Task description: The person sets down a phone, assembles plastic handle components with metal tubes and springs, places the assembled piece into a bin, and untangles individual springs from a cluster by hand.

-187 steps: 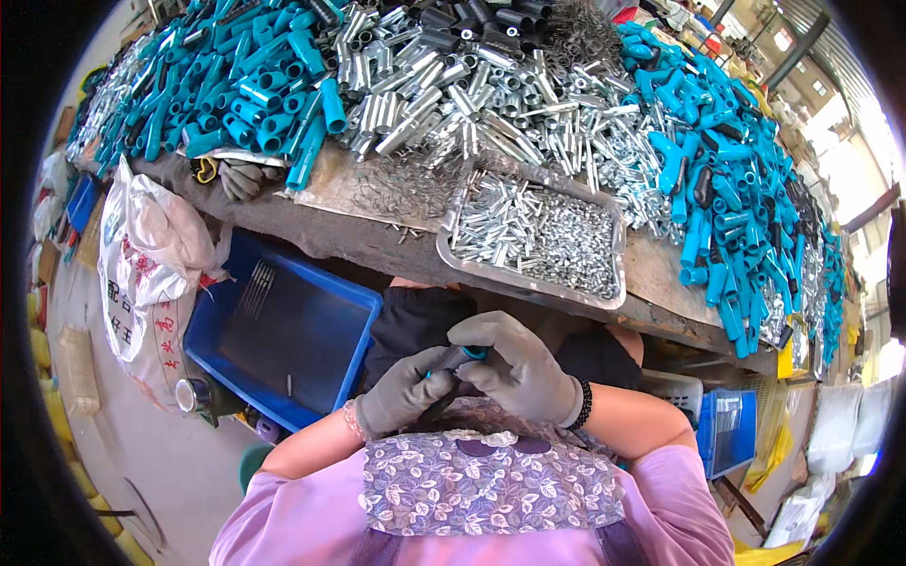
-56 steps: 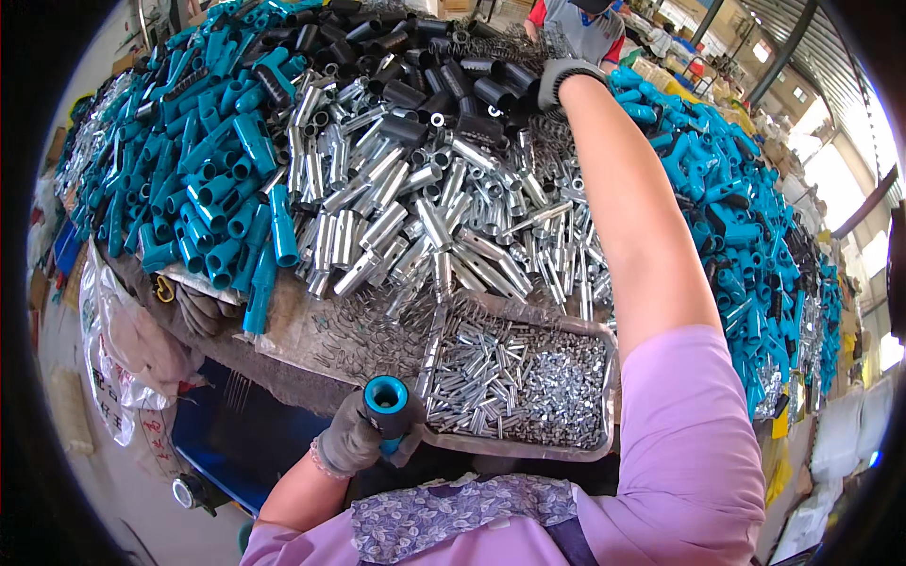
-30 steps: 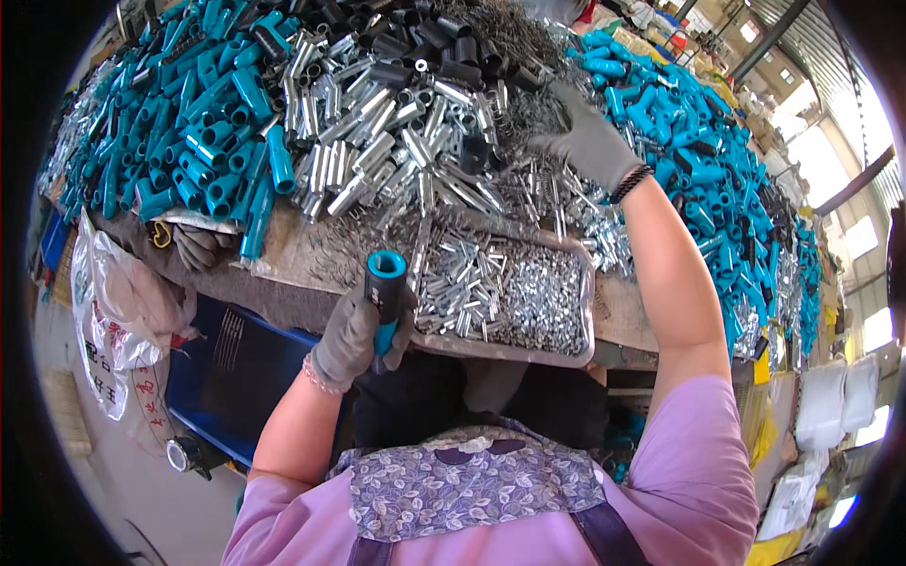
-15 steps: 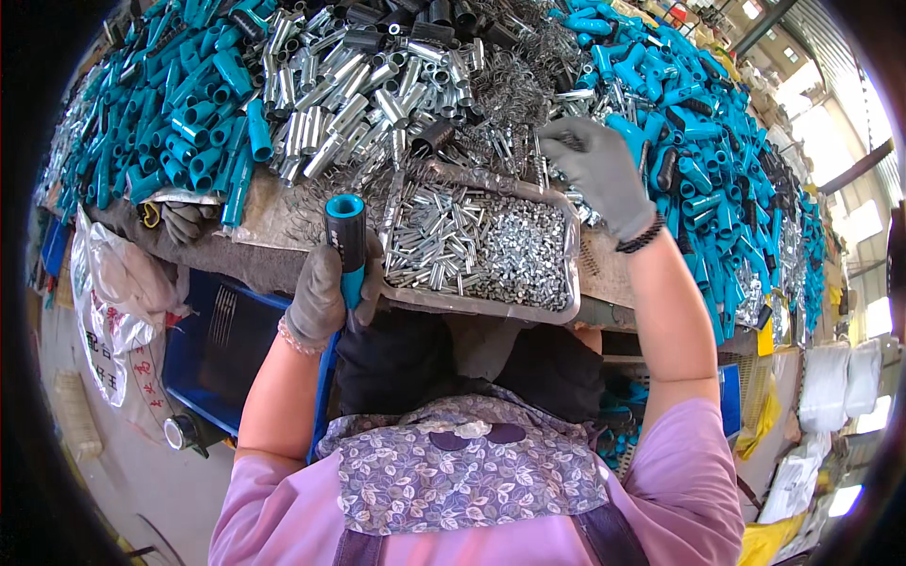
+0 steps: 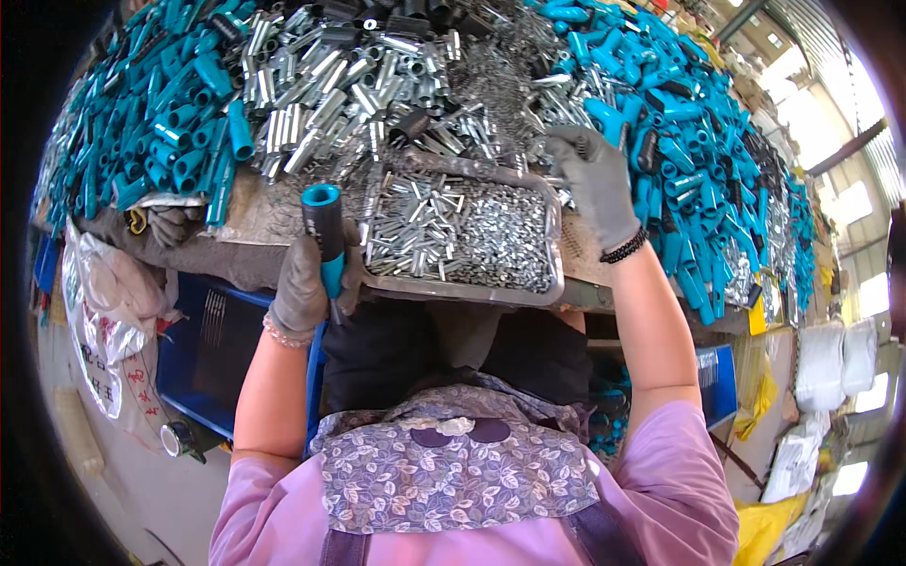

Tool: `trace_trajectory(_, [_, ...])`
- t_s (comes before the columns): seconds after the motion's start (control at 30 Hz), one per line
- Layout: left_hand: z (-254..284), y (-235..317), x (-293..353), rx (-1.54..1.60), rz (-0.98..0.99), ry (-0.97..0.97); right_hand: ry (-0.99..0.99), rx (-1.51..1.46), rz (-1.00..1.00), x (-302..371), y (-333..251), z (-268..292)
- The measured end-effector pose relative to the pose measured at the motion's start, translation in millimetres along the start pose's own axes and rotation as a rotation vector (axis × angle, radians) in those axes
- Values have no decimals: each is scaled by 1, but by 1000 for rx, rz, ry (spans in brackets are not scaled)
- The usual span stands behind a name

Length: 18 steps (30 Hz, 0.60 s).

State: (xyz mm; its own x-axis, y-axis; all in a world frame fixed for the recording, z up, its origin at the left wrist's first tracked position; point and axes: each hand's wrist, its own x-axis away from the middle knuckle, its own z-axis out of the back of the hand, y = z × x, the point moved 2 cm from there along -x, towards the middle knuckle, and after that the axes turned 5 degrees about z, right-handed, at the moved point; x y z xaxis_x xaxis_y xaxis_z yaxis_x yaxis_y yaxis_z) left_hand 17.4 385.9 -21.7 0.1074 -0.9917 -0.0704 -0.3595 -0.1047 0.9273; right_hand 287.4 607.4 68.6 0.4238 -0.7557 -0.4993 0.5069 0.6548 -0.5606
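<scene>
- We see the black-and-teal tubular handle (image 5: 326,223) nearly upright, open mouth upward, just left of the tray's (image 5: 462,291) near-left corner.
- We find the left hand (image 5: 303,281) closed round its lower part, mouth above the grip.
- We note the right hand (image 5: 601,191) pinching a coil spring (image 5: 582,148).

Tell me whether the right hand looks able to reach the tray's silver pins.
Probably yes: the right hand is beside the grey tray, nothing covering the silver pins, though it seems to pinch a spring.
</scene>
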Motion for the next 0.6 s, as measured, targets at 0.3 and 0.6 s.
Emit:
trace_trajectory(0.3, [-2,-2,-3,52,26,20,1,-344,-22,-53,-29,-67])
trace_trajectory(0.6, [5,-6,1,58,14,15,-91,-624,22,-95,-43,-76])
